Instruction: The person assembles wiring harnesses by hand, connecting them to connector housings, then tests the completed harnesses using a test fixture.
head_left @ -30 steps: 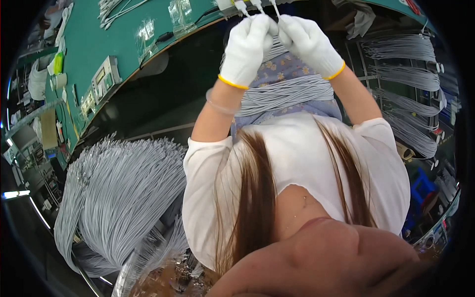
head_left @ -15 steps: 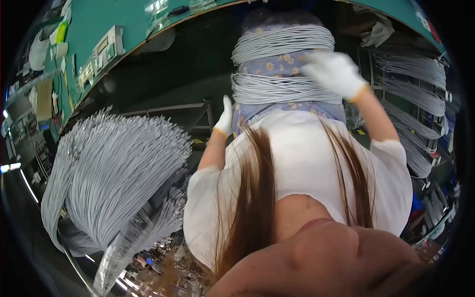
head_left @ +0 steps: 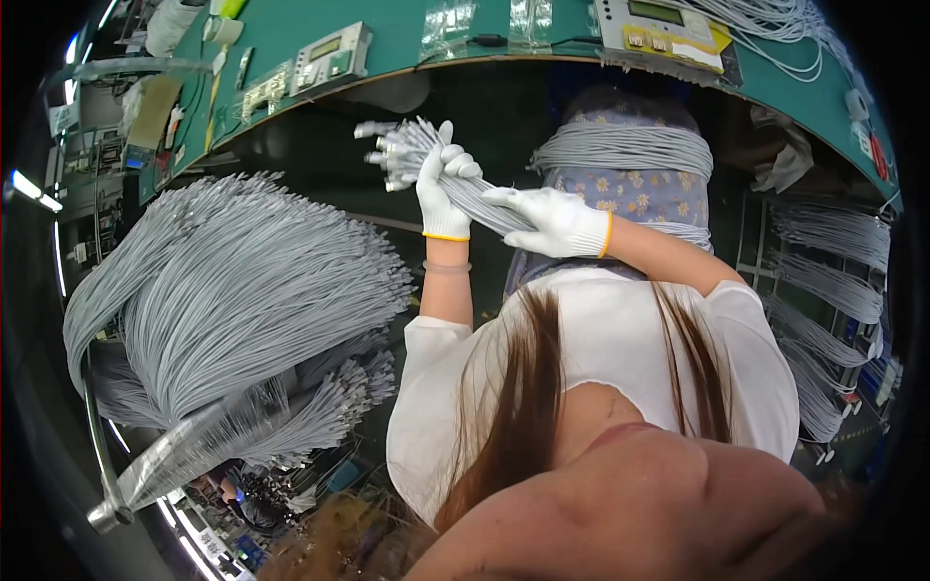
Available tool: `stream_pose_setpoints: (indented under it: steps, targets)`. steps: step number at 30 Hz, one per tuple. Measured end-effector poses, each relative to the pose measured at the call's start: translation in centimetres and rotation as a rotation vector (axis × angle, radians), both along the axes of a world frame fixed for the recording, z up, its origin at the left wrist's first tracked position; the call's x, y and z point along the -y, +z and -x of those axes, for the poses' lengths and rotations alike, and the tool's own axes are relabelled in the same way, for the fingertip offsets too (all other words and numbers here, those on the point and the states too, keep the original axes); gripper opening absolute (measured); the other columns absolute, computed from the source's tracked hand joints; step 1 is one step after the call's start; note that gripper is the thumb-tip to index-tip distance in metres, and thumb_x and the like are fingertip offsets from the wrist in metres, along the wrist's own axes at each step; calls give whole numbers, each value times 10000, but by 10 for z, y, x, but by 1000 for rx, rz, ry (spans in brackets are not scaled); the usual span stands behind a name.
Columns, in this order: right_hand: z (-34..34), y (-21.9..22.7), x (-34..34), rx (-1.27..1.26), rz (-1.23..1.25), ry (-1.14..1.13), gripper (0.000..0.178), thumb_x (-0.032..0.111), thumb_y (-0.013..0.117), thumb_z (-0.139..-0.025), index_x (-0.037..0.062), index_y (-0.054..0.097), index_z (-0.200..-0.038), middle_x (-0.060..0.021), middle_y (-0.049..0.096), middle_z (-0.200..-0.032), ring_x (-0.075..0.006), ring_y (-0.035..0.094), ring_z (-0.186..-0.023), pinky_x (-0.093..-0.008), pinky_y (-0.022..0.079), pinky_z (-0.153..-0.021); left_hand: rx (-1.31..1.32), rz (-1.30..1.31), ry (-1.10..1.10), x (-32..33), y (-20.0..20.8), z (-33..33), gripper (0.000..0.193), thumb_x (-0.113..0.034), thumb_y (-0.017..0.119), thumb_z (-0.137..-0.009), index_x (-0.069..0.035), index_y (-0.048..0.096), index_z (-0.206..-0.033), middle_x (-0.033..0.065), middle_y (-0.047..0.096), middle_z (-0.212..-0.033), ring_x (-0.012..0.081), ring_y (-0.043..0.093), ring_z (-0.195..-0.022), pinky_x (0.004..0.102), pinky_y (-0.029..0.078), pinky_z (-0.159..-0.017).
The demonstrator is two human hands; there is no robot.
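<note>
My left hand (head_left: 446, 194), in a white glove with a yellow cuff edge, is closed round a bundle of grey cables (head_left: 475, 205). Just beyond its fist, the cable ends with pale connectors (head_left: 402, 153) fan out to the left. My right hand (head_left: 557, 223), gloved alike, grips the same bundle farther along, its fingers pointing at the left hand. Across my flowered lap (head_left: 630, 192) lies another cable bundle (head_left: 620, 145) near the knees. More cables (head_left: 693, 232) show behind my right forearm; whether they join the held bundle is hidden.
A large mass of grey cables (head_left: 252, 290) hangs over a metal rail (head_left: 102, 436) on my left. More cable bundles (head_left: 833, 232) hang on a rack at the right. Ahead curves a green worktable (head_left: 397, 39) with testing boxes (head_left: 329, 56) and loose white cables (head_left: 775, 29).
Both hands, which held nothing, have come together on a cable bundle, its connector ends now raised to the left. My right hand moved left and nearer. The view has shifted, showing more worktable.
</note>
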State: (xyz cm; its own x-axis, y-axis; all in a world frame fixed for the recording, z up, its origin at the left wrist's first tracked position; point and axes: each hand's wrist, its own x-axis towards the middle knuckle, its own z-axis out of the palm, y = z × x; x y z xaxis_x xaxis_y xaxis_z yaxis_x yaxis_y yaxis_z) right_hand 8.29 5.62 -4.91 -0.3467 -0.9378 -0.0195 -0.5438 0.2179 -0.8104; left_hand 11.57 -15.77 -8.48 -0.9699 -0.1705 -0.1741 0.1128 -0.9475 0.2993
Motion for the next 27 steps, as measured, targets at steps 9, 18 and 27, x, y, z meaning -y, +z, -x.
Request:
stream_pose_setpoints:
  steps: [9, 18, 27]
  targets:
    - [42, 105, -10, -475, 302, -522, 586, 239, 740, -750, 71, 524, -1268, -162, 620, -986, -325, 611, -901, -384, 487, -821, -6, 286, -32, -62, 161, 66, 249, -222, 482, -994, -36, 556, -1142, 66, 614, -951, 196, 620, -859, 351, 531, -741]
    - [55, 105, -25, 558, 387, -285, 400, 190, 688, -781, 14, 542, -1110, -105, 610, -778, -202, 597, -691, -325, 489, -648, -23, 1172, -243, -104, 217, 54, 526, -414, 632, -898, 19, 567, -1190, 98, 660, -1056, 173, 654, -889, 303, 536, -762]
    - [38, 136, -54, 1091, 565, -46, 226, 188, 623, -866, 30, 513, -983, -31, 512, -638, -112, 486, -501, -240, 391, -456, -21, 1570, -277, -88, 217, 71, 516, -444, 641, -890, 19, 603, -1112, 44, 646, -878, 104, 587, -721, 247, 484, -638]
